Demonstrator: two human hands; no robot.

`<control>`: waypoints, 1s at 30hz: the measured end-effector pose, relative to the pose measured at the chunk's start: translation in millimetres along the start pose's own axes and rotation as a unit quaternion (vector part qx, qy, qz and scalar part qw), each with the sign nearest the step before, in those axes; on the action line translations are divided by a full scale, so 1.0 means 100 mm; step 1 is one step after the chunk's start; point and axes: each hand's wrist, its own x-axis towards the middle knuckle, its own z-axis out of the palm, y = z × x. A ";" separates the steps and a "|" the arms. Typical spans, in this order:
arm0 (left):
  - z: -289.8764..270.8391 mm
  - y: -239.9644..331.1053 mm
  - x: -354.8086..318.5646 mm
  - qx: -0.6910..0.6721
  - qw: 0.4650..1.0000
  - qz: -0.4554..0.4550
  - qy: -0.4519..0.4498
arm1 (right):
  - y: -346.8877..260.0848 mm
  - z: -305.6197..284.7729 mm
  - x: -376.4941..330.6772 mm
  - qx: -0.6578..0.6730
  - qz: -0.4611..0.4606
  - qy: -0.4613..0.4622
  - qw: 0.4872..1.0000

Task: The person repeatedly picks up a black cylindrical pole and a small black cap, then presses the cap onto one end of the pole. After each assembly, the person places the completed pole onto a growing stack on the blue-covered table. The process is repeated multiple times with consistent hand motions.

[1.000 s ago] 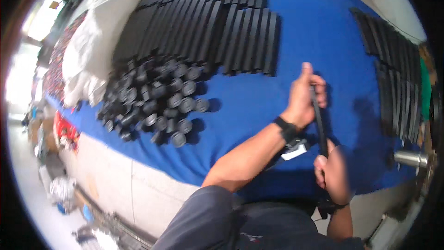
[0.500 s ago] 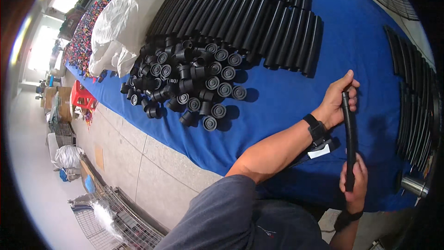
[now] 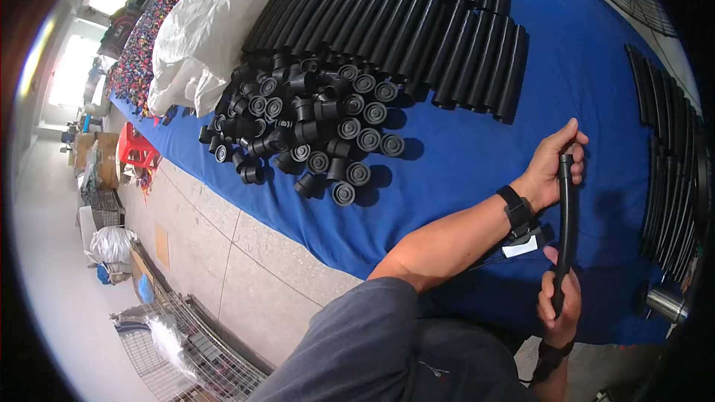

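Note:
A black tube [image 3: 566, 216], slightly bent, stands nearly upright across the view between my two hands. My left hand [image 3: 550, 165] is closed around its upper end, where a collar or cap shows. Lower down, my right hand [image 3: 564, 299] grips the other end with the fingers wrapped round it. To the left lies a loose pile of black ribbed-faced rubber caps [image 3: 369, 139] on the blue cloth [image 3: 447, 171]. Beyond the caps, many black tubes [image 3: 477, 59] lie side by side in rows.
Thinner black tubes [image 3: 659, 149] lie along the right edge, near a metal cylinder [image 3: 666, 304]. A white plastic sheet [image 3: 195, 45] covers part of the far left, beside a multicoloured heap [image 3: 141, 67]. A red stool [image 3: 136, 150] and wire racks [image 3: 194, 350] stand on the floor.
My right hand has turned and shifted slightly left on the tube's lower end, tilting that end left. The view has also shifted a little.

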 end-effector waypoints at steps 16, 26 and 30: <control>0.03 0.00 -0.03 0.014 1.000 0.018 0.016 | 0.04 -0.17 0.03 0.065 0.013 0.039 0.997; 0.03 -0.02 -0.07 0.013 1.000 0.004 0.008 | 0.07 -0.23 0.01 0.005 0.006 0.042 0.999; 0.00 -0.03 -0.04 0.017 1.000 0.021 0.007 | 0.02 -0.04 0.03 -0.113 -0.011 0.080 0.990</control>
